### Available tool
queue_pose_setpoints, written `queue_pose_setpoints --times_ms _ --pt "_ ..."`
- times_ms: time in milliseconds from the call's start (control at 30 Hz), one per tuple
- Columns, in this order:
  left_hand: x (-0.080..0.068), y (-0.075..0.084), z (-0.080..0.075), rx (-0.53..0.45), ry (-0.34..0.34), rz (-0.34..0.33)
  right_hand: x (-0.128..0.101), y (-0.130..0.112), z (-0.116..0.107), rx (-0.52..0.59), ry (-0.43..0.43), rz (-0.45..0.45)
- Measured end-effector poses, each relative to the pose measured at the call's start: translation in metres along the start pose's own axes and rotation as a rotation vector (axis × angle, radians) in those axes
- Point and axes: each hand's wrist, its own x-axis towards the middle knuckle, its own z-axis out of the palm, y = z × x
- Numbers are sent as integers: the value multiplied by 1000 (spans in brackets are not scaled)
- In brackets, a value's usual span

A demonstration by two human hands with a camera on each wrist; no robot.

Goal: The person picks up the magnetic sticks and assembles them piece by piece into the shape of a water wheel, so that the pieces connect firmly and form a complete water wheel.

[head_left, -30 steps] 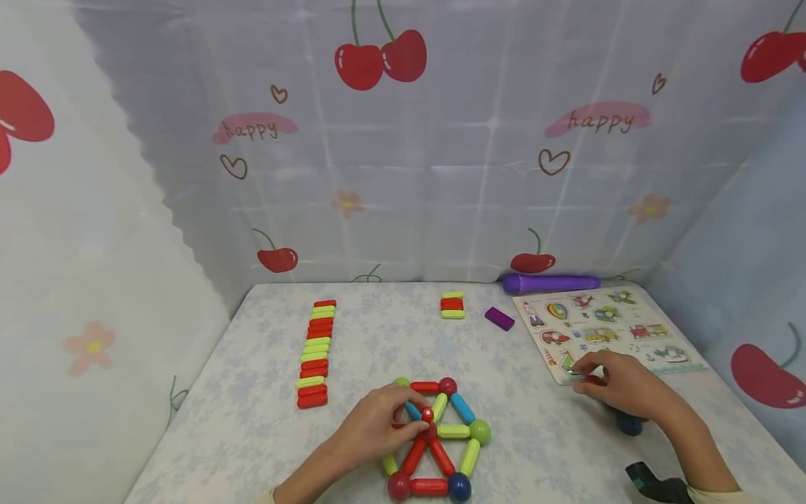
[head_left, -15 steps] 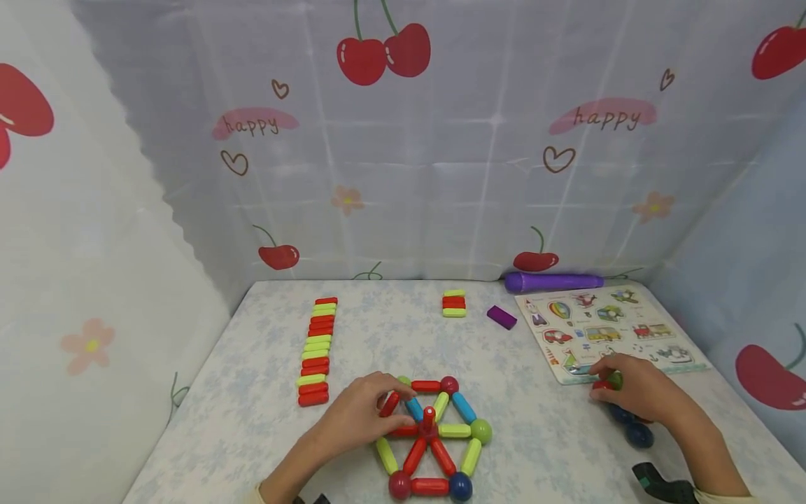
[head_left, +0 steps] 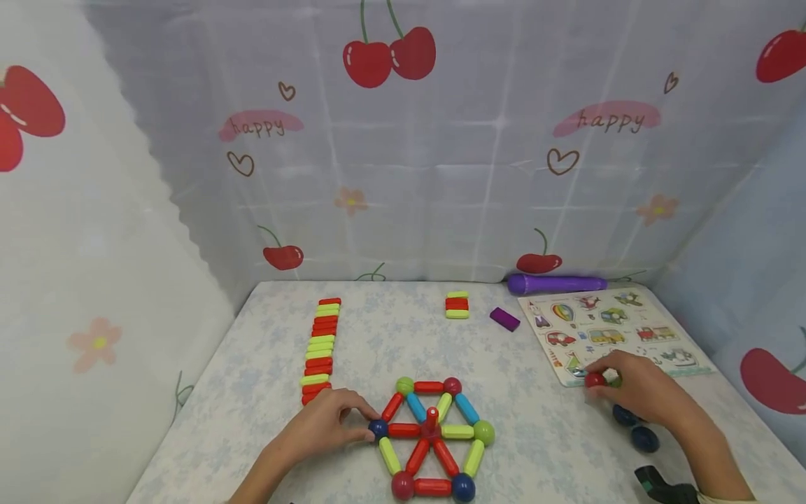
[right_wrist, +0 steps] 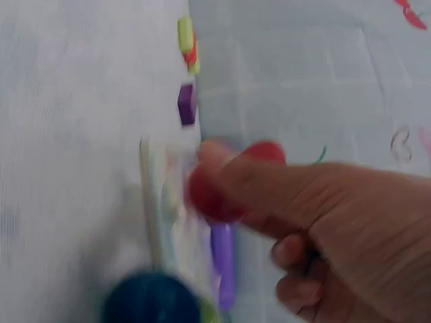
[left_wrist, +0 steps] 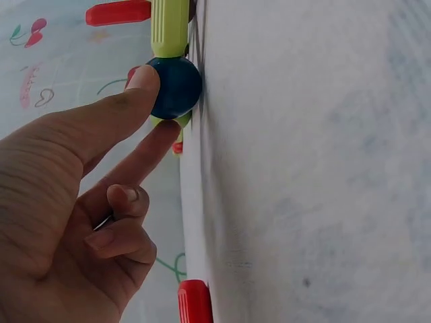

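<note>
A flat wheel of magnetic sticks and balls (head_left: 431, 437) lies near the table's front, with a red peg upright at its hub. My left hand (head_left: 371, 430) pinches the blue ball (head_left: 378, 428) at the wheel's left corner. In the left wrist view the thumb and forefinger of that hand (left_wrist: 158, 101) hold the same blue ball (left_wrist: 176, 87), below a green stick (left_wrist: 170, 27). My right hand (head_left: 595, 383) pinches a red ball (head_left: 594, 380) at the puzzle board's near edge, with a green ball (head_left: 614, 381) by its fingers. The right wrist view is blurred; the red ball (right_wrist: 222, 188) shows at the fingertips.
Two blue balls (head_left: 634, 427) lie by my right wrist. A picture puzzle board (head_left: 611, 329) sits at the right, with a purple cylinder (head_left: 554, 283) behind it. A purple block (head_left: 505, 319), a small stick stack (head_left: 456, 305) and a long row of sticks (head_left: 320, 346) also lie on the table.
My left hand moved from the wheel's hub to its left corner, where a blue ball now sits; a red stick joined the upper left side. My right hand barely shifted.
</note>
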Motion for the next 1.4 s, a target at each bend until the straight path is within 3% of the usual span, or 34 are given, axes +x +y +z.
queue_pose_setpoints --times_ms 133,200,267,367,533,833,967,1033,1133,1200,1267,1400 --pt "0 1 0 -8 -2 -22 -3 -50 3 96 258 -213" --pt "0 0 1 -17 -1 -30 -1 -82 5 163 309 -319" --pt "0 -1 1 -24 1 -31 1 -111 8 241 282 -414" --pt "0 -2 2 -35 4 -27 7 -151 12 336 152 -507" --pt "1 -3 3 -48 10 -28 19 -194 29 374 0 -553" --pt "0 -2 3 -62 16 -44 30 -205 53 367 -66 -513" --pt "-4 -5 -7 -27 45 -55 32 -203 56 361 -58 -525" --pt "-7 -8 -16 41 114 -77 32 -203 56 362 -56 -526" --pt "-13 -13 -30 188 255 -169 32 -203 56 363 -60 -517" --pt "-16 -16 -37 278 312 -235 32 -203 55 362 -62 -514" --pt "-18 -20 -41 343 320 -286 32 -204 54 365 -67 -513" --pt "-19 -24 -41 405 287 -302 32 -205 54 378 -79 -522"
